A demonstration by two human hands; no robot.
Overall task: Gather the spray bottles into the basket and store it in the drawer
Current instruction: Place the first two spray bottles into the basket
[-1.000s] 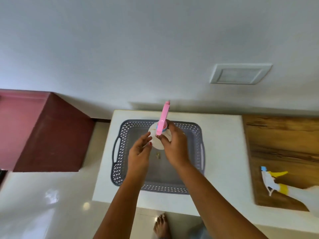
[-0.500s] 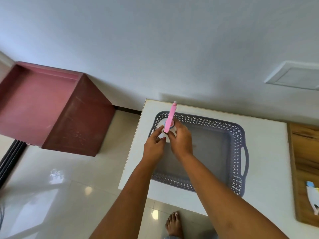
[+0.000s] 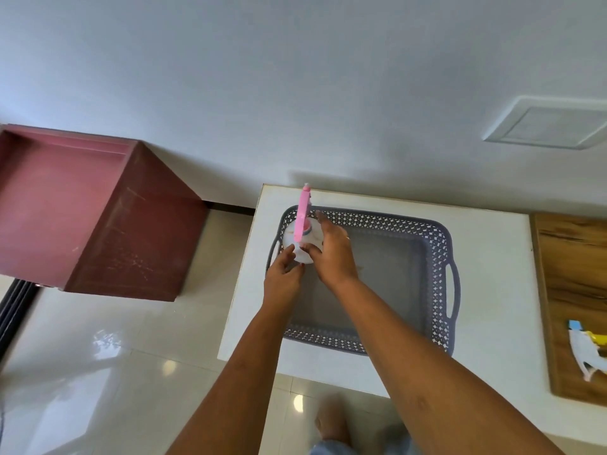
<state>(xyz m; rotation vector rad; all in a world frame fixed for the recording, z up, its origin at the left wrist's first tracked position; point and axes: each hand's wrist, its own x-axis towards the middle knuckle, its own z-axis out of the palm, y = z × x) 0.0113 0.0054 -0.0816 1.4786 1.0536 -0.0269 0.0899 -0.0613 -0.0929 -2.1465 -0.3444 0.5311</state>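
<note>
Though partly hidden — bottle (image 3: 301,239) between hands.

Pink-topped white spray bottle (image 3: 300,239); grey basket (image 3: 440,257) with lattice-pierced walls; maroon drawer (image 3: 98,221)

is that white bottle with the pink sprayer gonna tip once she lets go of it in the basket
Possibly. The white plastic spray bottle with the pink trigger head stands upright at the left end of the grey perforated plastic basket, and its tall head makes it look top-heavy. Both the left hand and right hand steady it. It looks light; its fill level cannot be seen.
</note>
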